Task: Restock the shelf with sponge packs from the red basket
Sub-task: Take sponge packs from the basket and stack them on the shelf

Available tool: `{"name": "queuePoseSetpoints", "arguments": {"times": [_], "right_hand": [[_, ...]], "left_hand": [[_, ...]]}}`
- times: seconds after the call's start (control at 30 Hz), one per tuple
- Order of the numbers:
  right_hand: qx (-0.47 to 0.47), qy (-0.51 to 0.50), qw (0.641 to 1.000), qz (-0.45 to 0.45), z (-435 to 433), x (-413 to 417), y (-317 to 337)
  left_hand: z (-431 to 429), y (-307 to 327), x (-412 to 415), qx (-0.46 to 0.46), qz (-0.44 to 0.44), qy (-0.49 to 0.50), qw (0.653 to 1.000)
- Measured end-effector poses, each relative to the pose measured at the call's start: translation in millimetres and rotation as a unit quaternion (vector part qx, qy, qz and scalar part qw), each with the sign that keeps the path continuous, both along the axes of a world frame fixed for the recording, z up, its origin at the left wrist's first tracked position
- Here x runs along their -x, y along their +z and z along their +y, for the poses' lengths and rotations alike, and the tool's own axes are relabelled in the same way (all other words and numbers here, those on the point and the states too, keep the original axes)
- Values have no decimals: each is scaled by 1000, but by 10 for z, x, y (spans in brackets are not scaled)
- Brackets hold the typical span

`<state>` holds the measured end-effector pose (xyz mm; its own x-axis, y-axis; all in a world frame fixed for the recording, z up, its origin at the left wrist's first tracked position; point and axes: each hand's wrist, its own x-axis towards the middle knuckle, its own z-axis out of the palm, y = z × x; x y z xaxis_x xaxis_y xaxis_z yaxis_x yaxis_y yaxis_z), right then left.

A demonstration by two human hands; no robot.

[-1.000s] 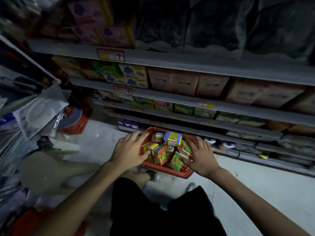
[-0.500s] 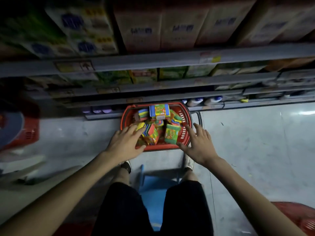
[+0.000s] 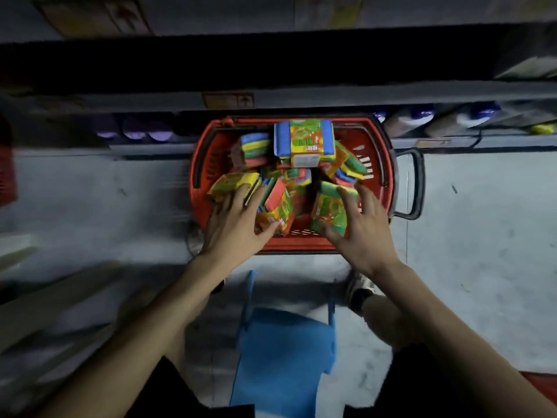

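Note:
A red basket (image 3: 378, 164) stands on the floor against the lowest shelf (image 3: 301, 99). It is heaped with colourful sponge packs, and one blue-edged pack (image 3: 304, 140) lies on top at the back. My left hand (image 3: 238, 224) rests with spread fingers on a yellow pack (image 3: 230, 184) at the basket's left, its thumb against an orange-red pack (image 3: 278, 206). My right hand (image 3: 361, 230) reaches over a green pack (image 3: 330, 212), with the fingers spread above it and the thumb at its near edge. Neither pack is lifted.
A black basket handle (image 3: 417, 184) sticks out to the right. Purple-capped bottles (image 3: 147, 132) and white bottles with blue caps (image 3: 422, 116) stand on the bottom shelf. A blue stool (image 3: 283, 357) sits between my knees. Another red basket's edge (image 3: 7, 173) shows at far left.
The view has tilted down and closer to the basket. Both hands have moved forward from the basket's near rim onto the sponge packs inside.

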<state>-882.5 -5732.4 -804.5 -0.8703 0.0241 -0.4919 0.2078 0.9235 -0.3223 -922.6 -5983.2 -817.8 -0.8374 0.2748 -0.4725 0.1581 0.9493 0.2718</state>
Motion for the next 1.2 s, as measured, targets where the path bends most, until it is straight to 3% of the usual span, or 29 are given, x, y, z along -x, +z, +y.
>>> {"name": "queuePoseSetpoints", "arguments": {"times": [0.23, 0.3, 0.53, 0.73, 0.87, 1.03, 1.2], "right_hand": [[-13, 59, 972, 228, 132, 143, -1055], [-33, 89, 962, 254, 141, 239, -1246], [-100, 188, 945, 250, 198, 293, -1406], [-131, 128, 947, 263, 199, -55, -1175], [-156, 67, 938, 302, 108, -290, -1010], [-163, 2, 936, 310, 89, -495, -865], [-127, 11, 964, 235, 90, -380, -798]], "left_hand": [[221, -891, 236, 25, 79, -14, 996], [300, -1021, 331, 55, 90, -26, 994], [394, -1151, 420, 103, 96, -84, 987], [387, -1011, 248, 82, 77, -82, 990], [372, -860, 105, 28, 100, -72, 992], [239, -839, -113, -141, 89, -21, 986], [86, -1029, -278, -119, 44, -20, 992]]}}
